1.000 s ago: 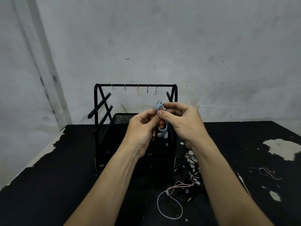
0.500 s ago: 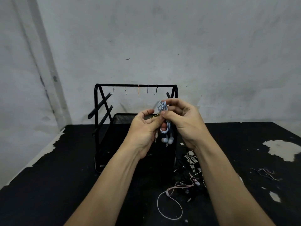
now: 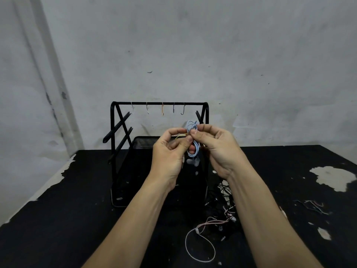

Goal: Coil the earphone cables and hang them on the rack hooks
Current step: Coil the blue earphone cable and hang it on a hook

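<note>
Where both hands pinch, thin pale-blue earphone cable (image 3: 193, 140) in glossy loops

Both bare forearms reach forward from the near edge and converge at centre. The left hand (image 3: 170, 151) is raised, fingers curled, thumb and forefinger pinched together. The right hand (image 3: 216, 147) faces it, fingertips touching, thumb pressed against its forefinger.

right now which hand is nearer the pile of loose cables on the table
Right. The right hand is up in front of the rack, roughly above the tangled pile lying low and right; the left hand is farther left, across the blue coil both hands pinch.
</note>
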`<state>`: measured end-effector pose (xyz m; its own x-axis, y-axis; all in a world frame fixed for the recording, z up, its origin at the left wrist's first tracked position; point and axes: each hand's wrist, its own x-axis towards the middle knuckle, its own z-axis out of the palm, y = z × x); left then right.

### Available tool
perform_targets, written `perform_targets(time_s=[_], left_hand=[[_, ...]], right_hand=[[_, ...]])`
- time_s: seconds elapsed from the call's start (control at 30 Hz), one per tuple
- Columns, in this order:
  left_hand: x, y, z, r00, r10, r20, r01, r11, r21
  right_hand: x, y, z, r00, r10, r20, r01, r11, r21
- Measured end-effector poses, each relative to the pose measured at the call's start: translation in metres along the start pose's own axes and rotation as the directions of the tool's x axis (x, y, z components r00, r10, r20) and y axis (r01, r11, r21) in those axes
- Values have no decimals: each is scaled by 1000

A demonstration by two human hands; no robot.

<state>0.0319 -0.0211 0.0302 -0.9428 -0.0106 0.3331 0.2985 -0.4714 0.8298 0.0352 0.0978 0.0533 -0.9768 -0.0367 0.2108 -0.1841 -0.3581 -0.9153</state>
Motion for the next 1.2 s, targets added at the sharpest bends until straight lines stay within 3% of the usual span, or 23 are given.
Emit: perform_targets(time_s=[0.33, 0.63, 0.77, 0.9, 1.03, 1.2], left_hand=[[2, 0, -2, 998, 54, 35, -56, 996, 73], [-1, -10, 3, 976, 211, 54, -218, 945, 242], [0, -14, 1, 979, 201, 36, -204, 950, 237], [1, -15, 0, 983, 181, -36, -171, 967, 190], [1, -15, -2, 973, 224, -47, -206, 947, 246], [1, -16, -4, 977, 208, -39, -191, 945, 264]], right_hand=[[-6, -10, -3, 1000, -13, 6, 13, 998, -64], [0, 0, 4, 979, -12, -202, -9, 995, -101], [1, 6, 5, 965, -61, -255, 37, 995, -95], [-2, 6, 7, 980, -106, -171, 75, 981, -180], [-5, 6, 10, 983, -177, -46, 149, 921, -359], [-2, 7, 3, 988, -156, 8, 144, 888, -437]])
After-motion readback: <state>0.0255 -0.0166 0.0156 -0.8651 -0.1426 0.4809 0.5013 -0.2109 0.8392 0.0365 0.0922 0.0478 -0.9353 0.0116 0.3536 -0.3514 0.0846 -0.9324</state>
